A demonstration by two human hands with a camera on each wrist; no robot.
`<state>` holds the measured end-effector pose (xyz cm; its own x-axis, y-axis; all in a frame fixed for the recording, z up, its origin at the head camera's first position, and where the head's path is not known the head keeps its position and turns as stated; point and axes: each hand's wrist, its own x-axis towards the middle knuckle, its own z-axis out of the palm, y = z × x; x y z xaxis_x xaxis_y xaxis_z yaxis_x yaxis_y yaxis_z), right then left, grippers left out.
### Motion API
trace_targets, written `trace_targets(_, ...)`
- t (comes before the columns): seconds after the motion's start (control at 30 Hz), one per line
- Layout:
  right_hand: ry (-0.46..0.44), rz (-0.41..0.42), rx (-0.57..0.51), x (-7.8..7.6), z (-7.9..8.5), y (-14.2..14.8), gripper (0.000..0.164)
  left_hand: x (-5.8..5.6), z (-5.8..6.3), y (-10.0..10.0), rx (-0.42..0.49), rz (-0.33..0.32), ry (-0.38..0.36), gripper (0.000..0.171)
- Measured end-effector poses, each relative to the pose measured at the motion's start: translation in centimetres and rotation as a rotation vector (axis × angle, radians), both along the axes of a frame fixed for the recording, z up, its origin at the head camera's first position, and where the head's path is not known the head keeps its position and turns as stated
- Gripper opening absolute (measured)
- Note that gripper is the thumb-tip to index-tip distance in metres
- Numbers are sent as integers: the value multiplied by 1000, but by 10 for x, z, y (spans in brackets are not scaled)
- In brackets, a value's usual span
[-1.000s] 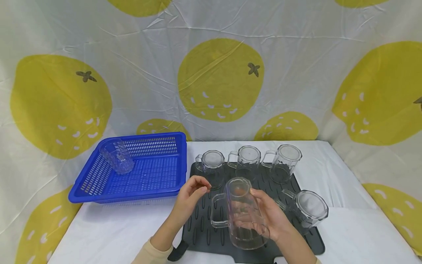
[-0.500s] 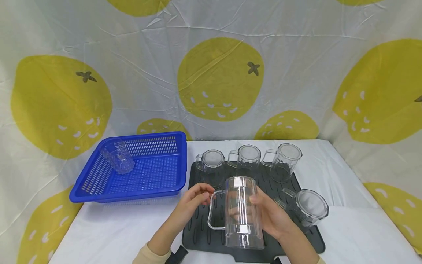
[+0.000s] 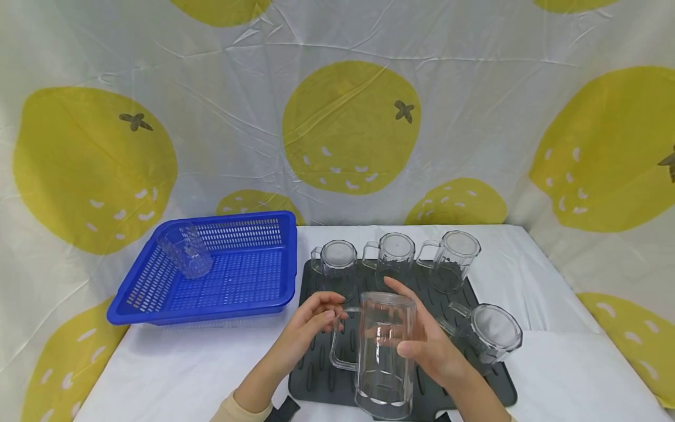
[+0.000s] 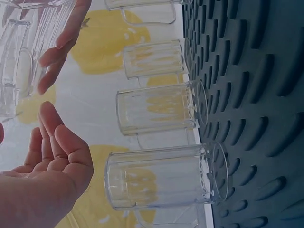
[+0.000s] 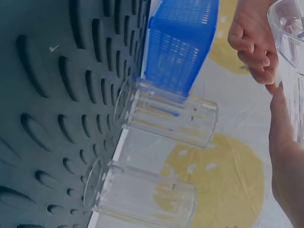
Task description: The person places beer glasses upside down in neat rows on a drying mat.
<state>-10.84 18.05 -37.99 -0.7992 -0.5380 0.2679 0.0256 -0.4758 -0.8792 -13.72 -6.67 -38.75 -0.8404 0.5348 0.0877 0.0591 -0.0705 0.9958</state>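
My right hand (image 3: 432, 346) holds a clear glass mug (image 3: 387, 351) by its side, above the dark drying mat (image 3: 321, 375). The thumb lies on the near side and the index finger stretches up past the mug's upper end. The mug's handle points left, and its scalloped end is lower. Beside that handle is my left hand (image 3: 311, 322), fingers loosely bent; in the left wrist view the left hand (image 4: 57, 161) shows nothing in its grasp. Three similar mugs stand mouth down along the mat's back edge, including the middle mug (image 3: 395, 252). Another mug (image 3: 495, 331) stands at the mat's right.
A blue plastic basket (image 3: 285, 293) sits on the left of the white-covered table (image 3: 174, 369), with a clear glass (image 3: 187, 252) leaning inside it. Behind everything hangs a white cloth with yellow lemons (image 3: 350, 129).
The held mug has tipped, its upper end turning edge-on and its lower end coming nearer. My right index finger has lifted off its side. My left hand has shifted slightly right, to the handle.
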Motion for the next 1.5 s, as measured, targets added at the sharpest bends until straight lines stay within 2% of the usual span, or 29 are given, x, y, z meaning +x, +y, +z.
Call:
trace_targets(0.17, 119, 29, -4, 1, 1, 0, 87, 3, 4, 3, -5, 7, -19, 36)
trace_targets(0.33, 214, 74, 4, 2, 1, 1, 92, 7, 5, 8, 35, -44, 8, 34)
trace_targets(0.53, 312, 44, 85, 5, 0, 1, 94, 10, 4, 12, 85, -130, 42, 31)
trace_targets(0.7, 343, 22, 114, 8, -2, 1, 94, 12, 3, 15, 110, -163, 63, 33)
trace_targets(0.83, 367, 12, 127, 8, -4, 0, 96, 12, 1, 19, 135, -156, 75, 33)
trace_targets(1.03, 397, 0, 177, 9, -6, 1, 97, 13, -3, 25, 170, -147, 44, 32)
trace_targets(1.2, 411, -17, 210, 9, -9, 2, 97, 12, -9, 31, 215, -111, 56, 30)
trace_targets(1.33, 418, -71, 258, 10, -10, 5, 98, 9, -11, 37, 212, -77, 33, 30)
trace_targets(1.5, 373, -191, 397, 12, -11, 12, 96, 1, -17, 46, 173, -14, 27, 29)
